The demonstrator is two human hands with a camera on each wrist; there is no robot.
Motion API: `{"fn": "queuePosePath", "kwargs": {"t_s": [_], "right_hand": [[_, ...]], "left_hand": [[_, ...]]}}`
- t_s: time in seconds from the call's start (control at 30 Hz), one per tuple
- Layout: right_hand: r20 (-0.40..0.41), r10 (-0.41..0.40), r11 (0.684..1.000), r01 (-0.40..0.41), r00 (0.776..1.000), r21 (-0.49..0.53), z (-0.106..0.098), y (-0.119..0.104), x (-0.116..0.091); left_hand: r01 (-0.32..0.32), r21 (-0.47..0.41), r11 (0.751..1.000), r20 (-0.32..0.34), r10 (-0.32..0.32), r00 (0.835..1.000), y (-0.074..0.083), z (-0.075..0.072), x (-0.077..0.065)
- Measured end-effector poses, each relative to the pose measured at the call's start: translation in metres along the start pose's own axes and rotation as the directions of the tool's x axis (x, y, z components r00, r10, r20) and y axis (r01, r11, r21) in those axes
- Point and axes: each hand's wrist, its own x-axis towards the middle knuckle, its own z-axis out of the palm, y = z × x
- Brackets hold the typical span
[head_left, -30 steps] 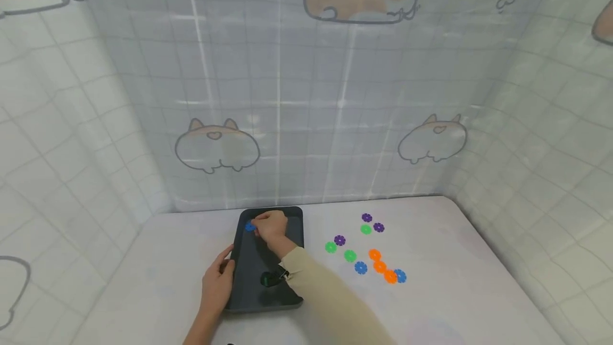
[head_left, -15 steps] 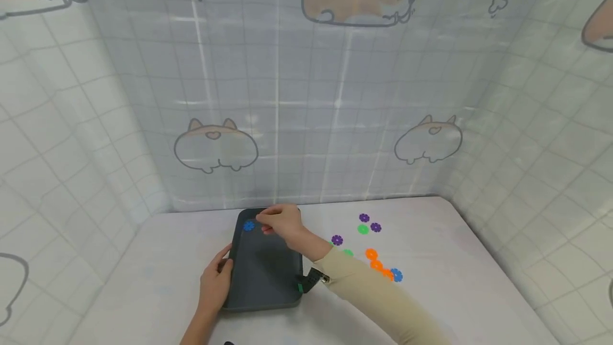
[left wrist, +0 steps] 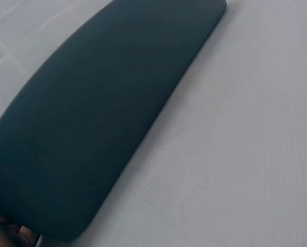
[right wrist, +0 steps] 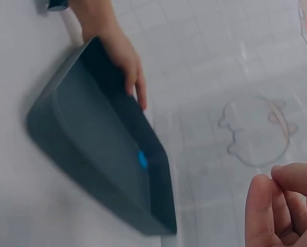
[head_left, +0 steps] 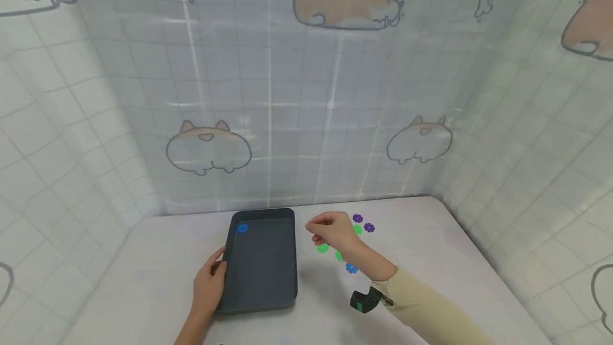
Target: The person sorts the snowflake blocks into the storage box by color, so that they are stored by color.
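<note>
A dark rectangular baking tray [head_left: 261, 276] lies on the left part of the white table, with one blue notched plastic disc [head_left: 242, 228] inside near its far left corner. My left hand [head_left: 208, 286] holds the tray by its left wall; in the right wrist view, that hand's thumb [right wrist: 130, 82] laps over the rim. To the right of the tray, my right hand [head_left: 337, 233] hovers with loosely bent fingers. Its thumb and index fingertips [right wrist: 261, 185] are close together and nothing shows between them. Below and beyond it lie loose purple [head_left: 369, 227], green [head_left: 323, 248] and blue discs [head_left: 351, 268].
The white table [head_left: 158, 276] is enclosed by hanging curtains [head_left: 297, 164] with a grid and dog pattern at the back and sides. A black wrist camera [head_left: 366, 301] juts from the right forearm, which covers part of the table. The tray's outer wall [left wrist: 107, 103] fills much of the left wrist view.
My right hand has left the blue disc in the tray and moved right, over the loose discs. The orange discs are now hidden behind the right arm. My left hand keeps its place on the tray.
</note>
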Motion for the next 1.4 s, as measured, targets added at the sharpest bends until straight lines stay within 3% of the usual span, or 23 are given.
{"fn": "queuePosePath", "kwargs": {"t_s": [0.3,0.53,0.77,1.17,1.4], "right_hand": [[-0.086,-0.02,0.998,0.015,0.996,-0.065,-0.046,0.027,-0.035],[-0.191,0.033,0.995,-0.05,0.981,-0.086,-0.076,0.047,-0.048],[-0.286,0.113,0.979,-0.156,0.951,-0.132,-0.101,0.072,-0.058],[-0.353,0.138,0.948,-0.227,0.925,-0.224,-0.131,0.106,-0.073],[-0.35,0.151,0.917,-0.263,0.925,-0.3,-0.141,0.123,-0.076]], "left_hand": [[0.01,0.0,1.0,0.009,-0.01,1.0,0.001,-0.003,0.001],[0.025,0.009,1.0,0.0,-0.025,1.0,-0.002,-0.005,0.001],[0.011,-0.001,1.0,0.01,-0.011,1.0,-0.001,-0.004,0.002],[-0.003,-0.009,1.0,0.007,0.003,1.0,-0.002,-0.003,0.003],[-0.001,-0.009,1.0,0.0,0.001,1.0,-0.002,-0.001,0.003]]}}
